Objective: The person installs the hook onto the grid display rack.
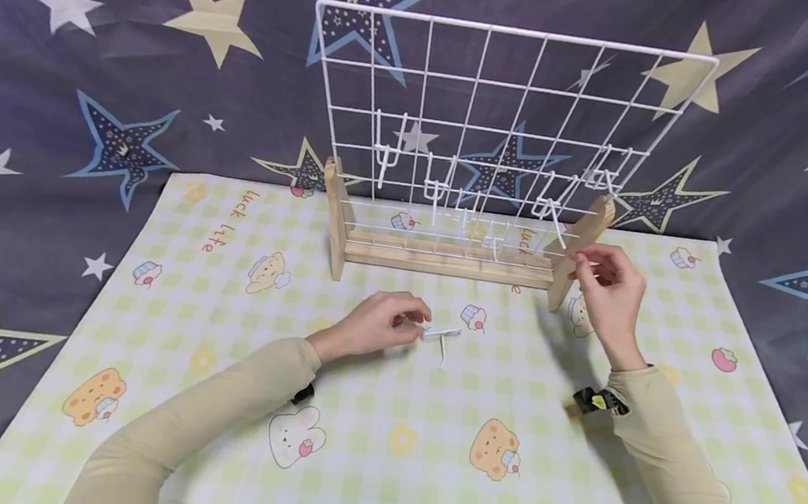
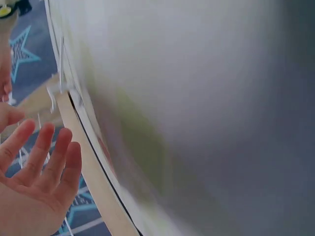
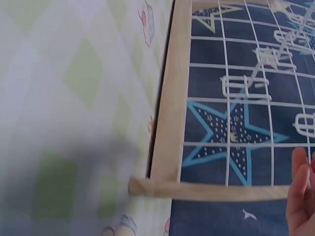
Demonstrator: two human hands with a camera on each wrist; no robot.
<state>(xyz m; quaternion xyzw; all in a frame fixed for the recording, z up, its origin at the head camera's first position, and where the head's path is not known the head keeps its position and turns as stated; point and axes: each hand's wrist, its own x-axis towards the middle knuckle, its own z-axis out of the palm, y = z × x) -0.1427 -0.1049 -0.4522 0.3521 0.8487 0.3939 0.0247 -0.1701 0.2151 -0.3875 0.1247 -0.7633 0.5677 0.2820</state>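
Note:
A white wire hook (image 1: 443,335) lies on the checked tablecloth. My left hand (image 1: 384,320) is just to its left, fingertips right at the hook's end. In the left wrist view the fingers (image 2: 54,162) are loosely spread, with the hook (image 2: 60,88) beyond them. Several more white hooks hang on a white wire grid (image 1: 479,82), one of them a hook (image 1: 547,208) towards the right side. Beside this hook's lower tip, my right hand (image 1: 612,296) is raised with bent fingers. In the right wrist view its fingertips (image 3: 299,157) show nothing between them.
The grid stands upright in a wooden base (image 1: 447,264) with two side posts, near the table's back edge. A dark cloth (image 1: 133,71) printed with stars hangs behind and beside the table. The tablecloth (image 1: 363,480) extends in front of the rack.

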